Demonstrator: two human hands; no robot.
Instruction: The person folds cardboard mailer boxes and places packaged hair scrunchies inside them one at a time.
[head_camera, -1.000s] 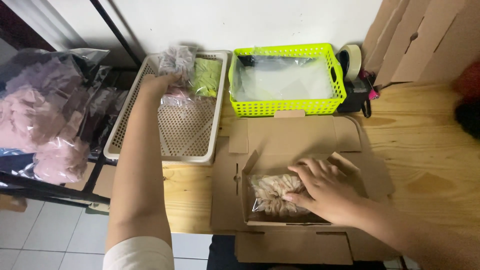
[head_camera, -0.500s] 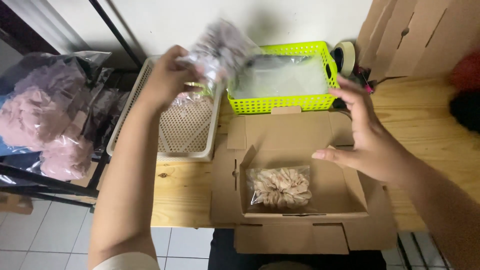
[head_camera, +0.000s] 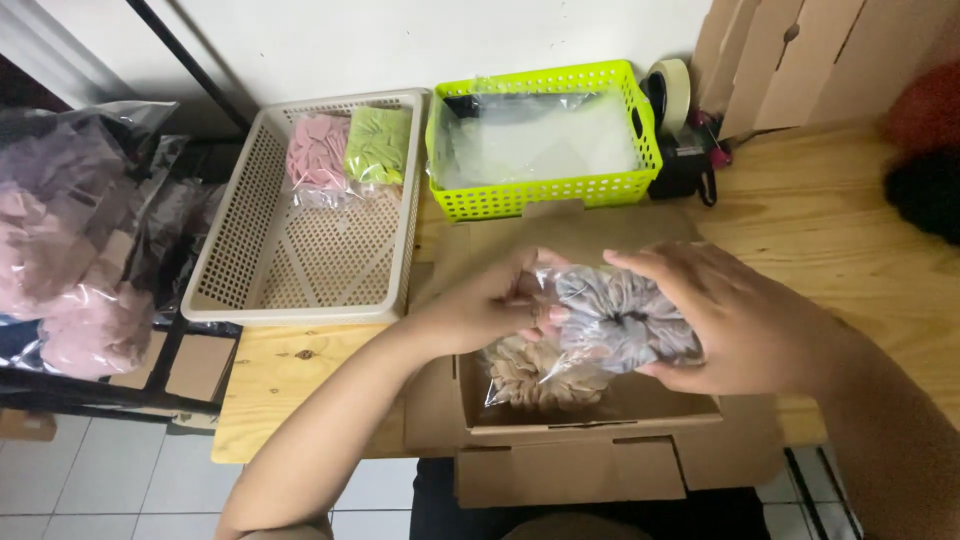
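Observation:
Both hands hold a clear bag with a grey-purple scrunchie (head_camera: 620, 318) just above an open brown cardboard box (head_camera: 590, 440). My left hand (head_camera: 490, 300) grips the bag's left end. My right hand (head_camera: 725, 320) cups its right side. Inside the box lies another clear bag with a beige scrunchie (head_camera: 530, 375), partly hidden under the held bag.
A beige mesh tray (head_camera: 300, 240) at the left holds a pink bagged scrunchie (head_camera: 317, 152) and a green one (head_camera: 378, 143). A lime basket (head_camera: 545, 190) with clear bags stands behind the box. A tape dispenser (head_camera: 680, 120) sits to its right. Bagged pink items (head_camera: 70, 260) lie far left.
My left hand brought the bagged scrunchie from above the tray down over the box. My right hand, raised and open before, now holds the bag's right side.

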